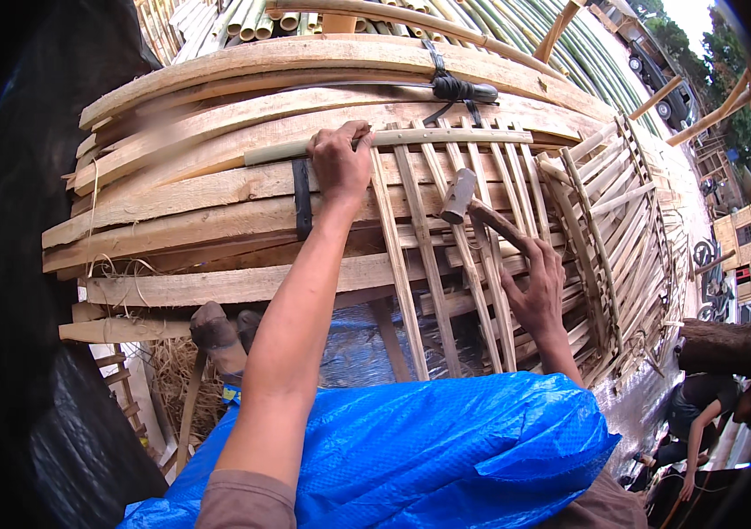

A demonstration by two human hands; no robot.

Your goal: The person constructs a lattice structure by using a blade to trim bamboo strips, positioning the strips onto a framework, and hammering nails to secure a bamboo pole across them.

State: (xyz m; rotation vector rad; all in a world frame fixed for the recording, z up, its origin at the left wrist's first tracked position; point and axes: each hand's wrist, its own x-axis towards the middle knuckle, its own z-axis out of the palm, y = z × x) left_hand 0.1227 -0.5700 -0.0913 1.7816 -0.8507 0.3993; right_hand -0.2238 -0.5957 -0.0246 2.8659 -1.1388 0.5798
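My left hand (340, 167) is closed over a pale bamboo strip (455, 137) that lies across the tops of several thin slats (428, 238). Its thumb and forefinger are pressed together above the strip; whether something small sits between them I cannot make out. A hammer (501, 220) is gripped by the handle in my right hand (536, 286). The blocky metal head hangs over the slats, below the strip and apart from it. The slats run down toward my lap, where a blue tarp (446, 441) covers my legs.
Stacked timber planks (217, 185) lie beneath the slats, with a black-wrapped tool (459, 90) on top. Finished-looking slatted panels (622, 229) are piled at the right. Bamboo poles (499, 35) stretch behind. Another person (702, 423) bends down at the lower right. Dry straw (177, 370) lies lower left.
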